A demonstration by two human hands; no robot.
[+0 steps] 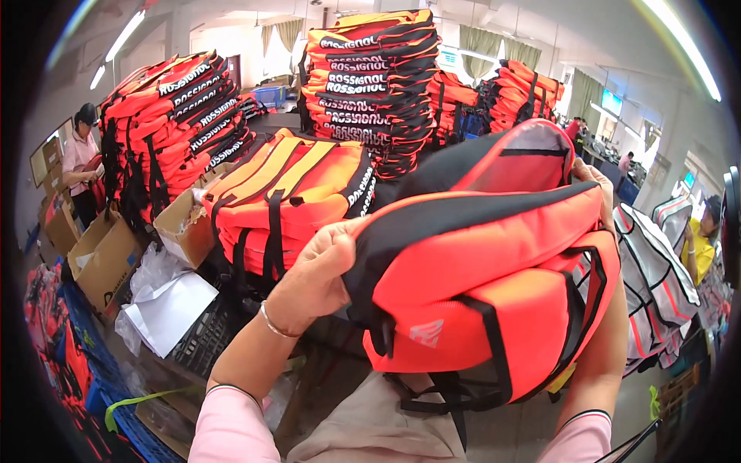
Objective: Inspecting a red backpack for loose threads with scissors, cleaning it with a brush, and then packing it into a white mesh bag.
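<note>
Orange-and-black backpack (494,285) — soft, light, floppy — left hand (320,274) clamped on its side edge, right hand (594,181) gripping its top corner.

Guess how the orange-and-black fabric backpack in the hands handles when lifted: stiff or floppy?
Probably soft yet shape-holding: the orange-and-black fabric backpack keeps a boxy form between the left hand and right hand. Likely light, since it is held up by its edges. Its loose black straps dangle and may snag.
</note>
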